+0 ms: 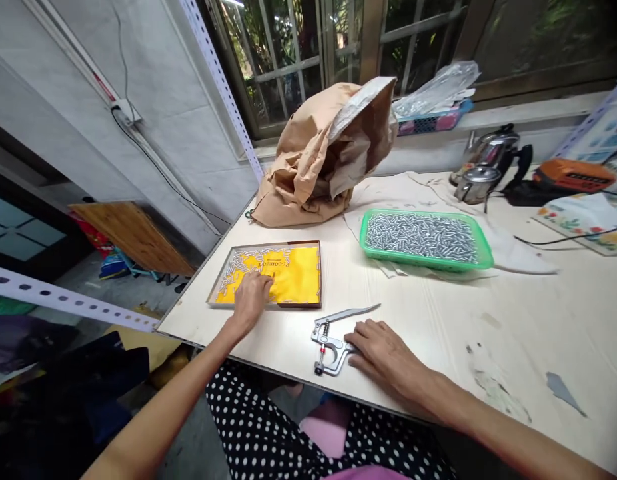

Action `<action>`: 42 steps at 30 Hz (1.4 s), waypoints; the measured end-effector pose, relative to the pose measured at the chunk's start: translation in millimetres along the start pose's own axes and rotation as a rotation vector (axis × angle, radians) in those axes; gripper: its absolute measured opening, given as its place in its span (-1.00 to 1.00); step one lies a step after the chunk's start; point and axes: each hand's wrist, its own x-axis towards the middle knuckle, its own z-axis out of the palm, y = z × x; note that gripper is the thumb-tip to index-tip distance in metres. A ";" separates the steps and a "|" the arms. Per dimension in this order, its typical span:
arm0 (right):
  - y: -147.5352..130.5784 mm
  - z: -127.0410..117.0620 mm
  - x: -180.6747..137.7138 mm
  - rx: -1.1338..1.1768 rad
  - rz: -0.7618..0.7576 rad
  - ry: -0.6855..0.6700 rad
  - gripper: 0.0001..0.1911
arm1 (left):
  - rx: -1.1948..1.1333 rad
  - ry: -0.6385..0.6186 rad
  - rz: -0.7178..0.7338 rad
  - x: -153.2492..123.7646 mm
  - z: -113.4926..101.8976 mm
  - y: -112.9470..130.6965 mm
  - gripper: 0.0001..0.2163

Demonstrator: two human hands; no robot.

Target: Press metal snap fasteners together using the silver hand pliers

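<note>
My left hand [249,299] is over a shallow tray [320,275], thumb and fingertips pinched together near the tray's yellow lining [299,272]. Whatever lies between those fingertips is too small to make out. Small silvery metal pieces [232,264] are scattered across the tray's left side and along its back. On the table in front of me lie silver hand pliers [348,313] with a coil spring and a red ring, their jaw facing left and handles spread. My right hand [386,353] rests with its fingers curled over the lower handle, which is mostly hidden.
A green plastic container [488,252] full of similar metal pieces [418,235] stands right of centre, on cloth. Behind the tray slumps a large open brown paper bag [308,160]. Metal kettles [481,180] and an orange device [573,175] with cables stand at the back right.
</note>
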 end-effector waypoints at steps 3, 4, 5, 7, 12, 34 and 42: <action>-7.7 17.5 0.9 -0.029 0.031 0.053 -0.92 | -0.061 -0.080 -0.115 27.4 8.1 -10.3 -0.76; -8.4 22.4 1.0 -0.040 0.036 0.071 -0.92 | -0.084 -0.087 -0.151 36.2 13.0 -8.5 -0.75; -8.5 26.6 0.9 -0.047 0.038 0.085 -0.90 | -0.101 -0.086 -0.186 45.1 18.5 -5.2 -0.75; -7.7 32.7 0.2 -0.054 0.038 0.106 -0.85 | -0.115 -0.079 -0.241 62.9 30.0 3.0 -0.71; -7.4 42.0 -2.8 -0.072 0.047 0.140 -0.76 | -0.133 -0.107 -0.338 97.3 53.5 14.0 -0.69; 9.3 17.2 -19.1 0.051 -0.017 0.071 -0.83 | -0.751 -0.338 -0.149 -33.1 7.0 49.2 -0.72; 17.0 11.7 -34.0 -0.031 0.008 0.213 -0.80 | -0.982 -0.349 -0.354 -74.9 14.3 72.4 -0.61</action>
